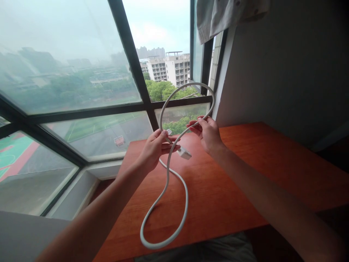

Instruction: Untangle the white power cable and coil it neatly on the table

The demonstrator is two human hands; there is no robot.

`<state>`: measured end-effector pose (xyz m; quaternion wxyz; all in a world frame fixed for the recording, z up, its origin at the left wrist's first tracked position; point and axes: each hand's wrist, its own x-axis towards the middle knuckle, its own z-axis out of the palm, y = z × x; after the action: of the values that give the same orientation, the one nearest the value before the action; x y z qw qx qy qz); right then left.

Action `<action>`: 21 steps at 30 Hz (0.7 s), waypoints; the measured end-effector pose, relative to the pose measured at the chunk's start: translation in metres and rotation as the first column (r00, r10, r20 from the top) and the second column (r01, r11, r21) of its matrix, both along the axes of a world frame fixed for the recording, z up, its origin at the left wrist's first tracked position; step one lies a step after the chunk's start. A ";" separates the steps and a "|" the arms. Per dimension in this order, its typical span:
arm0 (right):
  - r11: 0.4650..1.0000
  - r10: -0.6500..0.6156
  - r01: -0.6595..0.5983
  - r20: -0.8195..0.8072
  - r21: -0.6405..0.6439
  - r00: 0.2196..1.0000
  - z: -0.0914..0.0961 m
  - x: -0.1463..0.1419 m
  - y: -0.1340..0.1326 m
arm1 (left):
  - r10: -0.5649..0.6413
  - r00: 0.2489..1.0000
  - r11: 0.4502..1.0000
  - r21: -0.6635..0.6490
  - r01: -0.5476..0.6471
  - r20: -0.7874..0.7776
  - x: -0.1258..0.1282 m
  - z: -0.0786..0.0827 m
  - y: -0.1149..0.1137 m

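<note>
- This looks like upper-floor living quarters — home or dormitory, unclear which.
- A wooden bench point(212, 203) stands beside large windows point(68, 72).
- Cloth point(218, 18) hangs there.
- Outside — a sports court point(16, 153), seen from above.

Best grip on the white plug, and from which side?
Across the plug's blocky body: plug, probably from the right. It juts out right of the left hand, leaving its outer end exposed, while that hand's fingertips crowd the other end.
</note>
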<state>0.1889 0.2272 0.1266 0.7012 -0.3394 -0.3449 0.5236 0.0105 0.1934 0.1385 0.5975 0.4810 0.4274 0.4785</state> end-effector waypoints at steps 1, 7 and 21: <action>1.000 0.009 -0.009 0.041 0.014 0.999 -0.003 0.003 0.000 | -0.002 1.000 1.000 0.006 0.002 -0.010 -0.001 -0.001 0.001; 0.994 0.107 -0.096 0.239 -0.058 0.965 -0.015 0.031 -0.003 | -0.082 0.986 0.994 0.058 0.091 -0.147 -0.007 -0.009 0.008; 0.997 0.066 -0.070 0.196 0.013 0.978 0.001 0.046 -0.020 | -0.017 0.895 0.965 0.228 0.132 -0.445 -0.005 -0.015 0.013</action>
<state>0.2350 0.2077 0.1276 0.6491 -0.3703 -0.4285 0.5079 0.0054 0.2059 0.1230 0.4377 0.6646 0.4680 0.3844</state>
